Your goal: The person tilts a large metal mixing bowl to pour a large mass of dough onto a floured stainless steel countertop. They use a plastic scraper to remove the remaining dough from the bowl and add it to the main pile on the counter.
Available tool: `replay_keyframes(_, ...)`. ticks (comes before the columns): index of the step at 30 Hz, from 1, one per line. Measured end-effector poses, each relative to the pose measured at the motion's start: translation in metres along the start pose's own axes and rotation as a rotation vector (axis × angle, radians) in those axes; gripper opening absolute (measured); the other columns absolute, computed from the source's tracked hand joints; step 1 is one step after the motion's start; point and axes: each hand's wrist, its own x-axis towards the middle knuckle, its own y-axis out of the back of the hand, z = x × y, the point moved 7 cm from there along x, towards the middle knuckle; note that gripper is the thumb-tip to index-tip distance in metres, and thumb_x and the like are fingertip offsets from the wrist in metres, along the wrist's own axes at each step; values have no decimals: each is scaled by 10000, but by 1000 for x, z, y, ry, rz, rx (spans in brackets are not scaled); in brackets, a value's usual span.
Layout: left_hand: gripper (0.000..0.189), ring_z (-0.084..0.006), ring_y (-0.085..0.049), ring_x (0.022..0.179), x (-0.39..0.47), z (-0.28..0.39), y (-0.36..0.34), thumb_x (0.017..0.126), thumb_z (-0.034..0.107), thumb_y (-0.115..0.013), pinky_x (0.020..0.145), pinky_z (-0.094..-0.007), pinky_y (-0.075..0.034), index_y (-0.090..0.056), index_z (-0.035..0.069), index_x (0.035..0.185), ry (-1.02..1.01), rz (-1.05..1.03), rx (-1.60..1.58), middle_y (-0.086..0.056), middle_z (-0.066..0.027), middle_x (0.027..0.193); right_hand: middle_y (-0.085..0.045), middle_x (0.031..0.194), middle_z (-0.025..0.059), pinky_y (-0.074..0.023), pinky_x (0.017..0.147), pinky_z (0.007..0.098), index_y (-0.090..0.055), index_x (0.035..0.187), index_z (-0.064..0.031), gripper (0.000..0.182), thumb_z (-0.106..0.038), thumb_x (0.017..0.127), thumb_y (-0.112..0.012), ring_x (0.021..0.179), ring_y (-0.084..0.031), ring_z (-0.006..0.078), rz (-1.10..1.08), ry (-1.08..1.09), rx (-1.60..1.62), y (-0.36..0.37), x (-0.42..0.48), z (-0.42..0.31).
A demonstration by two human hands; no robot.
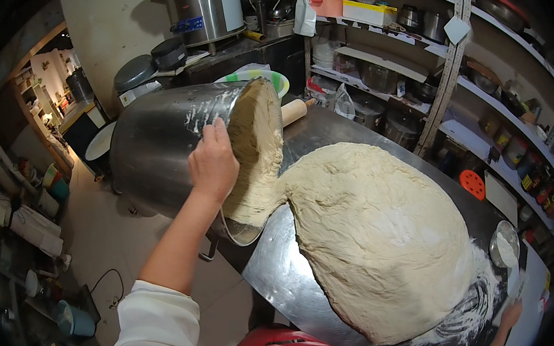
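A large stainless-steel pot [153, 150] lies tipped on its side, its mouth over the end of the metal worktable [277, 269]. My left hand [212, 162] grips the pot by its wall at the rim; its thumb is hidden. Dough [262, 174] coats the inside of the pot and runs out, joined to a big, soft mass of dough [380, 238] spread on the table. At the far right edge, my right hand [510, 314] is partly cut off and blurred. It appears to hold a flat, pale tool [515, 282], perhaps a scraper, beside a metal bowl of flour [505, 245].
Loose flour [468, 310] dusts the table by the dough. Behind the pot are a wooden rolling pin [293, 113] and a green-and-white basin [277, 79]. Shelves with cookware [381, 78] line the right wall. A person [23, 220] is at the left, and a blue bucket [75, 318] stands below.
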Motion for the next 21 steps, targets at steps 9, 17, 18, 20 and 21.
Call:
replay_keyframes(9,417,-269,-576,672,4,-7,-1,705,12,-501,563,-355,-484,-447,-111,1100,-62,-42,-151,-490,-152,872,-633,791,95,-502,619,279,-521,1101,24,304,-88,819,-535,714,-605,136,-1029,592,1311,277,-220,-487)
replay_keyframes(17,455,-268,-578,653,11,-6,-2,683,39,-526,528,-343,-483,-439,-138,1094,-171,-154,-295,-493,-163,832,-602,700,179,-467,602,443,-549,739,-30,118,-96,645,-575,671,-592,358,-734,1331,769,312,-383,-680)
replay_keyframes(18,460,-267,-578,657,11,-7,-1,682,44,-527,526,-340,-483,-442,-143,1093,-195,-156,-295,-495,-164,824,-605,707,178,-470,610,437,-552,751,-25,133,-97,642,-578,688,-595,354,-719,1335,754,310,-392,-690)
replay_keyframes(20,464,-265,-577,668,14,-5,-1,679,48,-530,523,-336,-482,-445,-149,1091,-242,-117,-276,-499,-166,814,-608,717,177,-474,624,428,-559,761,-18,148,-100,640,-583,708,-600,347,-717,1322,726,308,-400,-705)
replay_keyframes(21,467,-264,-577,674,14,-7,0,678,49,-531,522,-335,-482,-447,-152,1090,-257,-108,-257,-501,-168,810,-609,720,178,-475,629,424,-564,758,-16,148,-102,639,-585,713,-601,344,-741,1318,718,311,-400,-713)
